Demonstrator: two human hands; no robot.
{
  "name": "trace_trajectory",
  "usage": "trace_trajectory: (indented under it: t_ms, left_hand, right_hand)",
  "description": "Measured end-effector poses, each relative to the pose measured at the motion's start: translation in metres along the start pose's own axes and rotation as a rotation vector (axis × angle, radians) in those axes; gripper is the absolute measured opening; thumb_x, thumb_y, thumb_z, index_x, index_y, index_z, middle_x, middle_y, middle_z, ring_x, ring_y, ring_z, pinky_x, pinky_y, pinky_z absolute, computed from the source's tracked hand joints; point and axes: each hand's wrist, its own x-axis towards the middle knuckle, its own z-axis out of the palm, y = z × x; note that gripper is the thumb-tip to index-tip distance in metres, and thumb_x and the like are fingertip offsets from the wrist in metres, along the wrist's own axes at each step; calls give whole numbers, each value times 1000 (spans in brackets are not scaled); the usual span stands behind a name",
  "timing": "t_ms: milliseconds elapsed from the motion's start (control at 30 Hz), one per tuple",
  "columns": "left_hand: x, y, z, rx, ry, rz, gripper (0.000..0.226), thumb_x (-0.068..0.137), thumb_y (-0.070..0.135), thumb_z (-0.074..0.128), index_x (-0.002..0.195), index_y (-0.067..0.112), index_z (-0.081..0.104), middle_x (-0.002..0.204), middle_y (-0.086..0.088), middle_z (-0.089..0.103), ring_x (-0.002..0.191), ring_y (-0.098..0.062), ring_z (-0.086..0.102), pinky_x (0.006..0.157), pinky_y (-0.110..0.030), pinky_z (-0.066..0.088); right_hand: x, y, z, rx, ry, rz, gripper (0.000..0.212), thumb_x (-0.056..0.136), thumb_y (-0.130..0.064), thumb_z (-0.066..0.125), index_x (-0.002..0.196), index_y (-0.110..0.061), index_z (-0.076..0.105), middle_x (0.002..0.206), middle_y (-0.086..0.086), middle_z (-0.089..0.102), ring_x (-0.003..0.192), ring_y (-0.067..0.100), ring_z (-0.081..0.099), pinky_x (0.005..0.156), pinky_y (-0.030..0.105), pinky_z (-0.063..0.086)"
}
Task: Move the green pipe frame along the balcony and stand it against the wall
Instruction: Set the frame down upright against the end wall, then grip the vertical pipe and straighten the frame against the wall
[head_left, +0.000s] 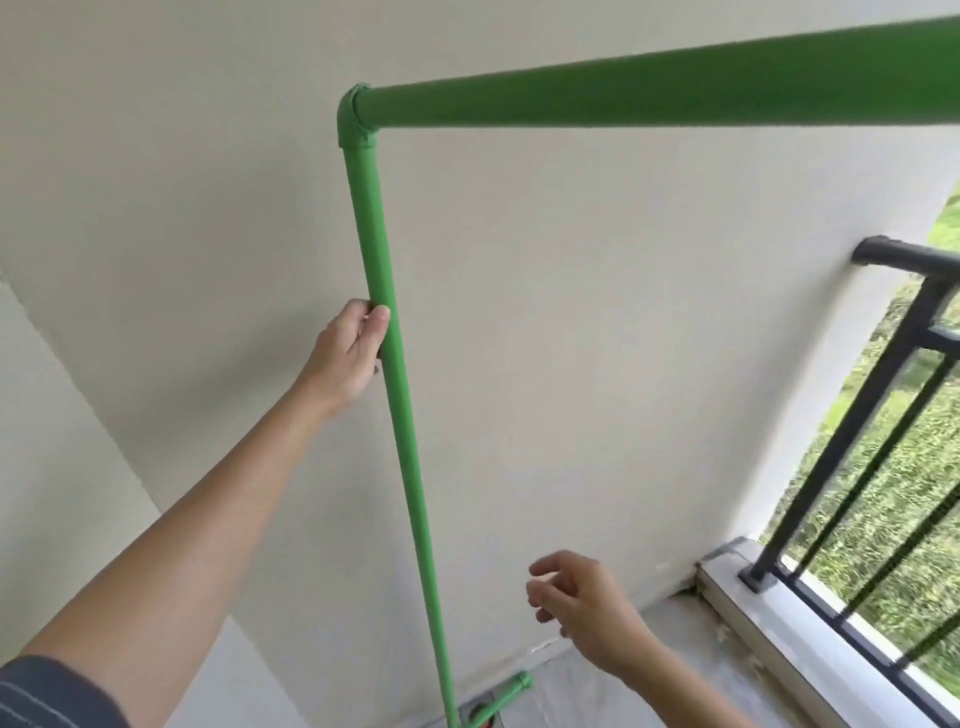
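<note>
The green pipe frame (400, 415) stands upright close to the pale wall (571, 338). Its long upright post runs from an elbow joint at the top down to a short foot pipe on the floor. A thick top bar leads off to the upper right, out of view. My left hand (348, 353) grips the upright post about a third of the way down, fingers wrapped around it. My right hand (582, 603) hovers low to the right of the post, holding nothing, fingers loosely curled and apart.
A black metal railing (883, 395) on a pale curb (779, 608) borders the balcony at the right, with grass beyond. A wall corner juts out at the left. The tiled floor (597, 691) shows at the bottom.
</note>
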Motion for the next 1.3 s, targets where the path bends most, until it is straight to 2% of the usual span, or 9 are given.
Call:
trace_trajectory:
  t_ms: [133, 267, 400, 567, 800, 900, 1067, 1200, 1300]
  left_hand:
    - [23, -1, -10, -8, -76, 85, 38, 91, 37, 43, 96, 1, 52, 85, -17, 58, 76, -28, 63, 60, -37, 56]
    - [31, 1, -2, -41, -142, 130, 39, 89, 36, 46, 94, -1, 53, 85, -20, 61, 79, -36, 65, 64, -39, 57]
    - [40, 14, 22, -87, -224, 171, 40, 89, 36, 48, 96, -3, 53, 93, -35, 61, 85, -45, 63, 65, -41, 57]
    - [56, 58, 71, -185, -265, 261, 40, 92, 32, 48, 94, -8, 50, 79, -20, 55, 81, -48, 58, 67, -55, 53]
    - [104, 121, 150, -259, -277, 351, 28, 93, 32, 48, 88, 5, 49, 78, -15, 51, 70, -41, 58, 62, -59, 51]
    - [126, 139, 189, -270, -275, 329, 28, 90, 38, 48, 85, 10, 48, 80, -17, 53, 82, -52, 60, 62, -61, 51]
    - [162, 146, 255, -245, -264, 296, 27, 86, 44, 48, 79, 18, 48, 80, -13, 58, 87, -47, 64, 70, -59, 53]
    - [184, 140, 302, -188, -251, 241, 23, 84, 45, 43, 77, 23, 46, 84, -17, 63, 87, -41, 66, 74, -57, 54]
    - [201, 133, 332, -140, -293, 218, 29, 84, 43, 43, 86, 14, 50, 91, -22, 65, 87, -41, 64, 77, -56, 53]
  right_hand:
    - [71, -39, 41, -121, 18, -42, 32, 86, -33, 62, 116, -21, 63, 90, 1, 74, 86, 22, 71, 77, 35, 54]
    - [117, -69, 78, -129, 1, -63, 50, 88, -38, 59, 135, -25, 45, 122, 1, 62, 105, 22, 64, 84, 33, 50]
    - [141, -76, 78, -158, 70, -43, 27, 91, -39, 56, 105, -16, 49, 93, 6, 64, 83, 28, 61, 75, 39, 51]
    - [145, -66, 30, -59, 270, -56, 26, 94, -36, 54, 101, -12, 52, 79, 10, 64, 73, 31, 62, 70, 45, 52]
    - [173, -65, -65, -105, 422, -45, 32, 94, -40, 53, 108, -11, 50, 97, 11, 67, 86, 31, 64, 75, 45, 55]
    - [195, -58, -109, -95, 438, -24, 31, 93, -37, 56, 108, -10, 52, 98, 13, 66, 87, 31, 64, 78, 46, 55]
    - [233, -38, -171, -114, 435, 2, 33, 90, -41, 56, 104, -12, 53, 100, 11, 66, 89, 31, 64, 82, 49, 54]
    - [261, -19, -204, -174, 432, 35, 25, 91, -37, 56, 89, -14, 46, 86, 7, 57, 81, 30, 57, 74, 43, 49]
    - [281, -6, -221, -218, 442, 96, 25, 91, -37, 55, 89, -15, 45, 85, 7, 56, 78, 30, 57, 68, 40, 47]
